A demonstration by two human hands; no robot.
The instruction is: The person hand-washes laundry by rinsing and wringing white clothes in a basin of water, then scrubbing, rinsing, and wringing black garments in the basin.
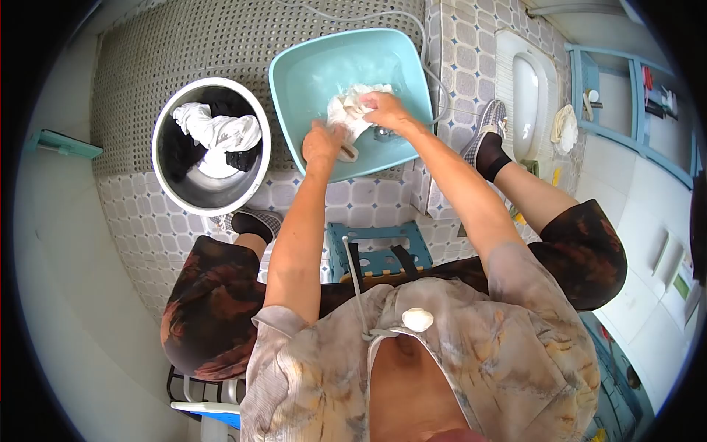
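A light-blue plastic basin holds water and a crumpled wet white cloth. My left hand is at the basin's near left side, its fingers closed on the cloth's lower edge, where a beige-trimmed end hangs by the wall. On the cloth's upper right part, my right hand grips with bent fingers and thumb. The cloth's exact kind cannot be made out. To the left of the basin stands a round metal tub with a twisted white cloth lying on dark fabric.
Under the basin and tub lies a perforated grey mat. A grey hose runs behind the basin. A blue plastic stool is close to my body. On the right are a squat toilet, a white rag and a blue shelf.
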